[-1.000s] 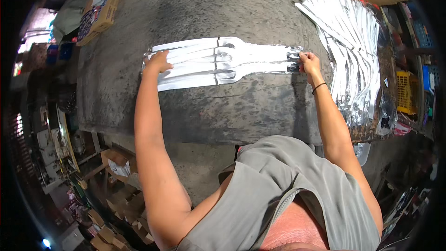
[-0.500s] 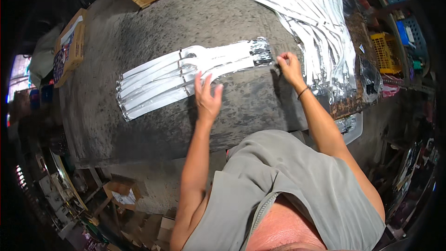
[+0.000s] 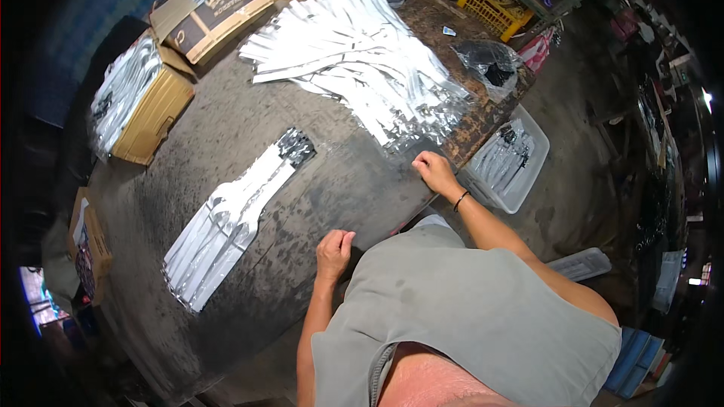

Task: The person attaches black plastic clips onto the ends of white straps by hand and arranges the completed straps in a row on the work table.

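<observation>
My left hand (image 3: 333,255) is closed at the table's near edge, with its thumb lying along the curled fingers; nothing shows in it. Further right, my right hand (image 3: 436,173) is also closed, its fingertips pressed together just off the near end of a fanned heap of long white strips in clear plastic (image 3: 362,53). No object shows in its grip. A neat bundle of similar white strips (image 3: 226,215), with dark tips at its far end, lies on the table to the left, apart from both hands. A dark band circles my right wrist.
Cardboard boxes (image 3: 154,124) of white plastic-wrapped pieces stand at the far left of the dark, stained table (image 3: 196,143). Beyond the right edge sits a clear tub (image 3: 520,188) of wrapped pieces. A yellow basket (image 3: 494,9) and a crumpled plastic bag (image 3: 490,64) are at the far right.
My view has swung right. Both hands have moved away from the bundle, toward the table's near edge and the heap. The left fingers, spread before, are now curled.
</observation>
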### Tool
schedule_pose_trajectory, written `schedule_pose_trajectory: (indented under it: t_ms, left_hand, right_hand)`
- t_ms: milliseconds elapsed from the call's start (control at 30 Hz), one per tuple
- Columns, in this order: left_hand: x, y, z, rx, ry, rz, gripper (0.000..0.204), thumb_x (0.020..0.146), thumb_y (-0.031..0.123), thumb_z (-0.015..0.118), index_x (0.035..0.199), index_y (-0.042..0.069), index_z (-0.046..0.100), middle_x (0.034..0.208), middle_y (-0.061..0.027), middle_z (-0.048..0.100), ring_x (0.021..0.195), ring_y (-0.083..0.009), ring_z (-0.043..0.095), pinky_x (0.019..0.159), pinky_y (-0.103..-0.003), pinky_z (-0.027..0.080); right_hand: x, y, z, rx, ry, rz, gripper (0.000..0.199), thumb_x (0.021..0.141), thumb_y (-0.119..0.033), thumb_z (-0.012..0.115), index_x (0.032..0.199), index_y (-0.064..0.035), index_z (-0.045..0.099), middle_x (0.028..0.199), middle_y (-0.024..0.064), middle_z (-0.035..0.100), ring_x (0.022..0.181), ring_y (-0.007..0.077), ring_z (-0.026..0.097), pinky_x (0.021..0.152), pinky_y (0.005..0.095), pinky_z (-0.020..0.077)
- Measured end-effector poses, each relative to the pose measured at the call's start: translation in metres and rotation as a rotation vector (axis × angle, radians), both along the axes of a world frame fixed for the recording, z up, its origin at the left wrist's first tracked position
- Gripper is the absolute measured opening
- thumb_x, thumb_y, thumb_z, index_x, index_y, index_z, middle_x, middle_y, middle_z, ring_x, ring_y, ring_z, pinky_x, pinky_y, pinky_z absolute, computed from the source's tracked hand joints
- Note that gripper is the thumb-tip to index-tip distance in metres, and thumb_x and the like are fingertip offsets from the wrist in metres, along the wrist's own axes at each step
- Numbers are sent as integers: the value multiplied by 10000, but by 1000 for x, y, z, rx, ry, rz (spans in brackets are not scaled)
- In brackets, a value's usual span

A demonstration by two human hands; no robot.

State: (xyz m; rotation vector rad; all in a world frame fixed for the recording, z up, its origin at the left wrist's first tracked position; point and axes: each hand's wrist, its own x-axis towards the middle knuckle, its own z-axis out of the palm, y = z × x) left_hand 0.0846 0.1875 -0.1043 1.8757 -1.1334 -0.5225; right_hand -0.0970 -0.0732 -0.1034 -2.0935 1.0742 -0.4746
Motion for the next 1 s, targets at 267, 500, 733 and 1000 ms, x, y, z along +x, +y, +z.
schedule_pose_trajectory:
  t_ms: [267, 500, 733, 1000]
  left_hand:
    - [3, -112, 40, -183, -344, -170, 97, 791, 107, 651, 781, 35, 587, 834, -98, 590, 750, -295, 562, 650, -377, 458]
    - [-12, -275, 54, -157, -673, -492, 98, 756, 81, 645, 837, 59, 595, 955, -72, 603, 949, -269, 554, 771, -368, 463]
    - [-21, -377, 32, 246, -1057, -687, 203, 786, 89, 506, 957, 96, 615, 1178, -25, 563, 1038, -213, 503, 808, -360, 424]
    - [-30, -404, 29, 236, -1412, -727, 183, 823, 177, 518, 984, 121, 583, 1034, 3, 555, 1003, -172, 467, 787, -323, 369]
  right_hand:
    - [-48, -70, 4, 80, -90, -147, 179, 813, -189, 603, 833, -11, 597, 699, 126, 590, 653, 237, 582, 617, 335, 453]
    - [-119, -135, -10, 73, -123, -297, 185, 834, -200, 583, 863, -18, 602, 695, 120, 610, 629, 229, 595, 604, 325, 456]
    - [-175, -213, -6, 17, -145, -493, 164, 850, -168, 549, 886, -20, 611, 801, 137, 634, 769, 287, 621, 681, 355, 472]
    - [-161, -308, -7, -190, -113, -514, 189, 879, -159, 523, 978, -33, 622, 977, 163, 622, 905, 353, 592, 778, 416, 472]
